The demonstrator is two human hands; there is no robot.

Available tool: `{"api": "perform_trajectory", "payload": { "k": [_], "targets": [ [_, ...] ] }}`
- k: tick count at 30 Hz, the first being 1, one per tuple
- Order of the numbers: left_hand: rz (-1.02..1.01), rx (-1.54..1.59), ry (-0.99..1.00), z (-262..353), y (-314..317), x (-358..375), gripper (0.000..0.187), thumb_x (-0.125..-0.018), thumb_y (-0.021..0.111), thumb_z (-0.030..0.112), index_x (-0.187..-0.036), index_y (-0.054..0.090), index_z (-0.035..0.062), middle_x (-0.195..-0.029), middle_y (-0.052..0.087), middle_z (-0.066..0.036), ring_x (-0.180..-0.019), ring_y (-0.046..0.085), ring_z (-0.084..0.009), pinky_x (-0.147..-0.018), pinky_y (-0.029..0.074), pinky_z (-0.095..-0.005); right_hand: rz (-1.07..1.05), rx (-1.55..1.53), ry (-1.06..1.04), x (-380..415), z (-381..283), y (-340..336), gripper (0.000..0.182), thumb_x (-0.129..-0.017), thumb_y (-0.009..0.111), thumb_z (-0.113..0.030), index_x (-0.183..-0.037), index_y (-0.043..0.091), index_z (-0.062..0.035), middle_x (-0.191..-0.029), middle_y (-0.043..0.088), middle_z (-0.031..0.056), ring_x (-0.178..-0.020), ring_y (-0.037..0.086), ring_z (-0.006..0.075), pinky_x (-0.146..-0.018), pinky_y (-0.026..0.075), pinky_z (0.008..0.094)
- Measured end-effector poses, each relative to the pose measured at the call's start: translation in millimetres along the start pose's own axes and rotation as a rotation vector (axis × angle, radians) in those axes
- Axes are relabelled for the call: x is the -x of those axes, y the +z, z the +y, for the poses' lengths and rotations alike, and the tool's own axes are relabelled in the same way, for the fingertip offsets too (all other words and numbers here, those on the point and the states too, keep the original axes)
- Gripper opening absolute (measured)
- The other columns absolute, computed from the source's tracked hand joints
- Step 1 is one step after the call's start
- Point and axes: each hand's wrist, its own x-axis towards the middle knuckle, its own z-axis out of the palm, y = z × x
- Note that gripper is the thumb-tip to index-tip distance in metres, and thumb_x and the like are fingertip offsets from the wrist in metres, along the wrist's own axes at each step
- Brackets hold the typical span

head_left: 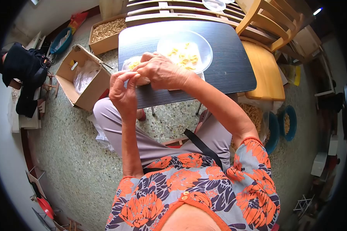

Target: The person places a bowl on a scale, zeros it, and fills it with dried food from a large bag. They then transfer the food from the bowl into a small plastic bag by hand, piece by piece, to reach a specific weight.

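Observation:
Both hands meet above the near left part of the dark table (227, 57). My left hand (123, 90) has its thumb and fingers pinched together; what is between them is too small to name. Touching it at the fingertips, my right hand (162, 71) is also closed in a pinch, its contents hidden. Just beyond my right hand is a clear round bowl (206, 50) with yellow pieces (187, 56) on something white. A smaller container (128, 63) with yellow bits lies behind the fingers, partly covered by them.
An open cardboard box (71, 73) with plastic inside stands left of the table, near a box of brown pieces (108, 30). A wooden chair (260, 69) is at the right, with blue basins (291, 123) below. Another person (25, 73) sits far left.

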Motion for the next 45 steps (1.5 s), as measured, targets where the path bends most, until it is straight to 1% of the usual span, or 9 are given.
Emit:
{"api": "perform_trajectory", "payload": {
  "k": [3,6,8,12,16,21,23,36,45],
  "targets": [
    [0.009,0.103,-0.07,0.4,-0.3,-2.6,0.009,-0.088,0.076,-0.001,-0.097,0.073,-0.0006,-0.104,0.063,-0.005,-0.099,0.062,-0.0142,-0.09,0.052,-0.0294,0.156,-0.579,0.16,7.2,9.7,0.6,0.026,-0.082,0.054,0.012,-0.1,0.067,-0.0018,-0.115,0.075,0.0055,-0.103,0.069,0.0216,-0.092,0.055,0.0342],
    [-0.025,0.095,-0.067,2.0,-1.3,-3.4,0.009,-0.09,0.075,-0.001,-0.098,0.072,-0.0016,-0.105,0.062,-0.005,-0.1,0.062,-0.0141,-0.092,0.052,-0.0285,0.364,-0.638,0.122,16.0,22.5,-16.1,0.024,-0.085,0.053,0.016,-0.098,0.063,-0.0024,-0.113,0.075,0.0113,-0.102,0.071,0.0176,-0.091,0.057,0.0313],
    [0.032,0.1,-0.053,2.4,0.3,-5.2,0.011,-0.084,0.079,0.001,-0.094,0.073,0.0026,-0.098,0.066,-0.005,-0.096,0.062,-0.0176,-0.089,0.049,-0.0304,0.375,-0.552,0.106,28.5,43.3,-33.0,0.02,-0.086,0.066,0.005,-0.101,0.066,-0.0078,-0.107,0.076,0.0084,-0.098,0.072,0.0202,-0.089,0.058,0.0336],
    [0.022,0.129,-0.042,3.0,1.9,-6.3,0.012,-0.085,0.08,0.001,-0.094,0.073,0.0025,-0.099,0.065,-0.005,-0.096,0.062,-0.0178,-0.089,0.049,-0.0302,-0.1,0.003,0.35,59.5,67.5,-63.4,0.035,-0.075,0.083,-0.02,-0.105,0.066,-0.0116,-0.104,0.068,0.0083,-0.101,0.066,0.0273,-0.089,0.053,0.0424],
    [-0.011,0.105,-0.049,0.2,-0.3,-5.4,0.011,-0.087,0.077,-0.001,-0.097,0.072,0.0007,-0.104,0.063,-0.006,-0.099,0.062,-0.0163,-0.091,0.051,-0.0299,-0.295,0.059,0.455,64.0,71.3,-61.4,0.045,-0.069,0.084,-0.025,-0.108,0.066,-0.0118,-0.106,0.066,0.0123,-0.109,0.062,0.0316,-0.094,0.047,0.0421],
    [-0.004,0.122,-0.067,6.9,1.8,-8.2,0.012,-0.085,0.08,0.001,-0.095,0.073,0.0028,-0.101,0.065,-0.006,-0.097,0.062,-0.0178,-0.089,0.049,-0.0306,-0.225,0.138,0.413,62.1,83.7,-37.3,0.032,-0.076,0.079,-0.017,-0.102,0.062,-0.01,-0.103,0.066,0.0098,-0.102,0.064,0.0313,-0.091,0.049,0.0405],
    [0.003,0.118,-0.053,7.0,2.7,-8.5,0.011,-0.085,0.079,0.001,-0.095,0.073,0.0027,-0.1,0.065,-0.006,-0.097,0.062,-0.0179,-0.089,0.049,-0.0307,0.021,0.253,0.371,61.5,92.2,-25.4,0.023,-0.082,0.075,-0.01,-0.101,0.062,-0.0079,-0.098,0.069,0.0109,-0.095,0.067,0.0308,-0.087,0.052,0.0411],
    [-0.01,0.027,-0.024,10.7,-0.3,-7.9,0.013,-0.083,0.081,0.002,-0.093,0.074,0.004,-0.097,0.066,-0.006,-0.095,0.063,-0.0191,-0.088,0.05,-0.032,-0.105,0.134,0.497,54.3,69.3,-32.6,0.041,-0.077,0.084,-0.024,-0.117,0.073,-0.0189,-0.107,0.069,0.0068,-0.102,0.067,0.0261,-0.092,0.052,0.0392],
    [-0.008,0.051,-0.031,12.0,-0.3,-8.4,0.013,-0.082,0.081,0.001,-0.093,0.074,0.0045,-0.097,0.066,-0.005,-0.094,0.062,-0.0187,-0.088,0.05,-0.0319,0.024,0.067,0.469,58.0,89.7,-16.7,0.015,-0.083,0.077,-0.013,-0.098,0.079,-0.0126,-0.088,0.074,0.0092,-0.084,0.071,0.0229,-0.08,0.057,0.036]
  ]
}}
